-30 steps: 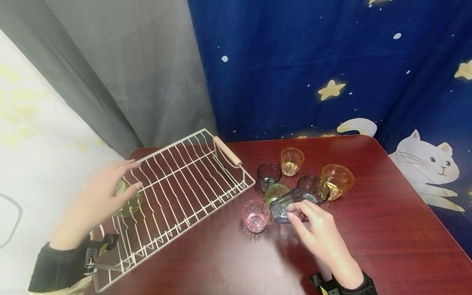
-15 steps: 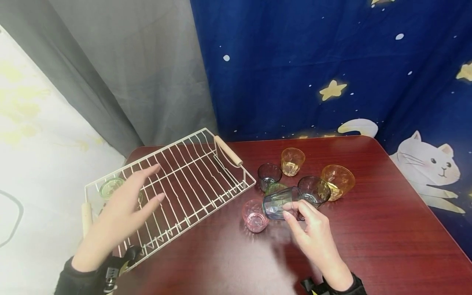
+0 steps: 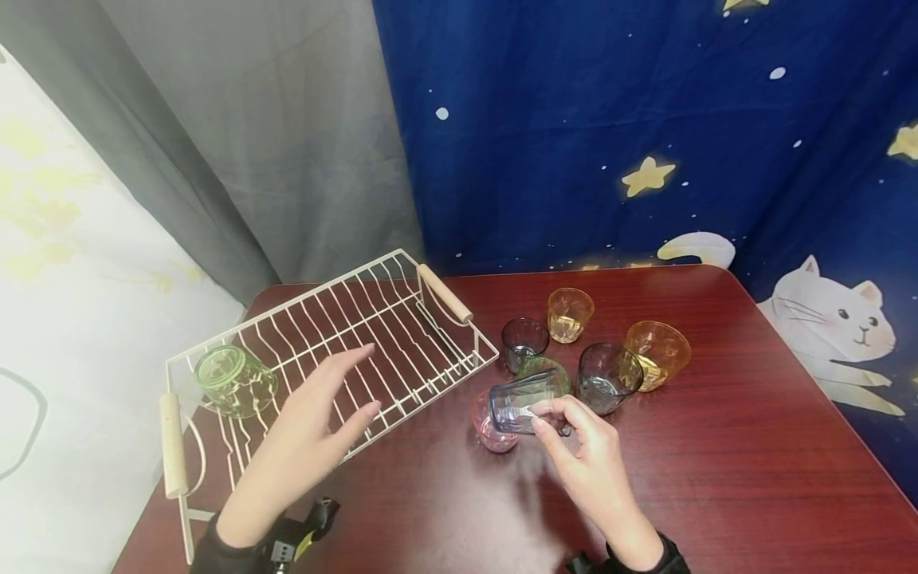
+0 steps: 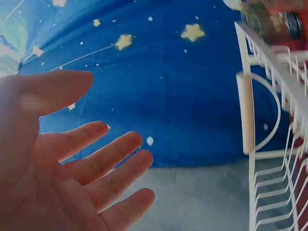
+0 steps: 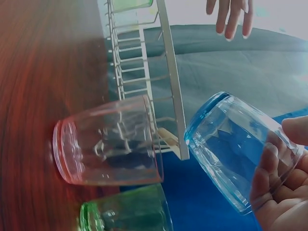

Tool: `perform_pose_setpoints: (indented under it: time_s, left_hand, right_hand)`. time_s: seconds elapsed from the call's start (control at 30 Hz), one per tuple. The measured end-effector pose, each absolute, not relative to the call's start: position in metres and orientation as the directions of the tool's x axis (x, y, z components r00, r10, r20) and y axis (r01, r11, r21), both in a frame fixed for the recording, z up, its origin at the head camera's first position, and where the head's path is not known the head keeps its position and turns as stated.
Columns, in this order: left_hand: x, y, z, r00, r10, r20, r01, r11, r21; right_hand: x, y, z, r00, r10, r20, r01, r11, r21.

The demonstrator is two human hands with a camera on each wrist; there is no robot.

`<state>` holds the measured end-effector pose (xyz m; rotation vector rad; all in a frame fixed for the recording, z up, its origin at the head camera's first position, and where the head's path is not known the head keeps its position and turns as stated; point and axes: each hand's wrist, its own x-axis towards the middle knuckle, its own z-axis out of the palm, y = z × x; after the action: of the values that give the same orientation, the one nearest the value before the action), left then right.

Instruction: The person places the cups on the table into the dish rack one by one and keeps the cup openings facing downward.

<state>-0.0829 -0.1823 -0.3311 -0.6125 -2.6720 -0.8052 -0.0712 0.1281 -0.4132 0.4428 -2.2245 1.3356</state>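
Observation:
My right hand (image 3: 584, 454) grips a clear blue glass (image 3: 518, 405) near its rim, thumb on one side and fingers on the other. Tilted onto its side, the glass has its base pointing left, and in the head view it overlaps a pink glass (image 3: 495, 437). The right wrist view shows the blue glass (image 5: 240, 149) raised off the table, beside the upright pink glass (image 5: 108, 142). My left hand (image 3: 304, 434) is over the front of the white wire dish rack (image 3: 358, 323), fingers spread and holding nothing. A green glass (image 3: 237, 383) lies upside down in the rack's left end.
Behind the blue glass stands a green glass (image 3: 555, 375). A small dark glass (image 3: 524, 343), a larger dark glass (image 3: 608, 379), a small yellow glass (image 3: 569, 315) and a larger yellow glass (image 3: 656, 355) stand on the red-brown table (image 3: 746, 446). Wooden handles (image 3: 445, 293) rise at the rack's ends.
My left hand has moved right, away from the green glass in the rack, uncovering it. The right hand has carried the blue glass left, from near the larger dark glass to over the pink one.

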Motion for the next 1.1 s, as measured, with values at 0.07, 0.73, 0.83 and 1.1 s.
perform_pose_setpoints:
  time_s: [0.07, 0.73, 0.83, 1.1]
  left_hand:
    - [-0.081, -0.176, -0.336, -0.865, 0.317, 0.389, 0.481, 0.743, 0.465]
    - [-0.074, -0.123, -0.384, -0.871, 0.332, 0.362, 0.491, 0.573, 0.657]
    - [-0.075, -0.118, -0.386, -0.879, 0.339, 0.334, 0.474, 0.558, 0.681]
    - [-0.079, -0.104, -0.393, -0.880, 0.388, 0.274, 0.450, 0.499, 0.741]
  right_hand:
    - [-0.070, 0.126, -0.413, -0.828, -0.018, 0.560, -0.506, 0.451, -0.735]
    - [-0.065, 0.108, -0.418, -0.853, 0.031, 0.521, -0.522, -0.041, -0.852]
    - [-0.064, 0.105, -0.417, -0.873, 0.044, 0.486, -0.488, -0.091, -0.868]
    - [-0.063, 0.103, -0.415, -0.907, 0.052, 0.418, -0.421, -0.119, -0.899]
